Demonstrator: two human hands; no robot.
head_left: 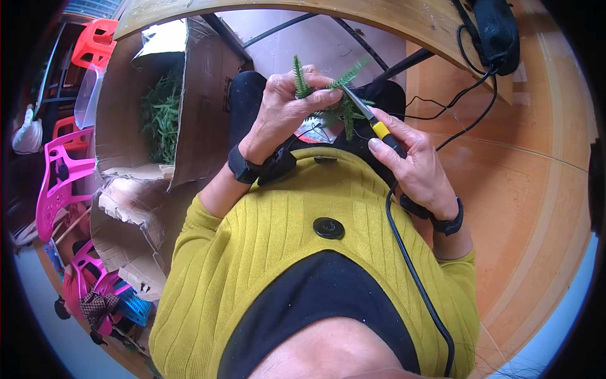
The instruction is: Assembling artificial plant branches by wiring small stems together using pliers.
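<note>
My left hand (291, 100) pinches a green fern-like sprig (301, 79) between thumb and fingers, above my lap. Its leafy fronds stick out past the fingertips on several sides. In my right hand (413, 158) is a slim tool with a pointed metal tip, a yellow collar (380, 130) and a black handle. The tip touches or nearly touches the sprig beside my left thumb; I cannot tell which. Leaves and fingers partly hide the spot where they meet. A black cord (413, 278) runs from near my right hand down across my yellow top.
An open cardboard box (136, 101) holding green sprigs stands at my left, with torn cardboard (132, 218) nearer. A wooden table edge (252, 7) curves ahead, with a black pouch (497, 38) and cables at right. Pink chairs (60, 177) and a blue basket (134, 307) are farther left.
</note>
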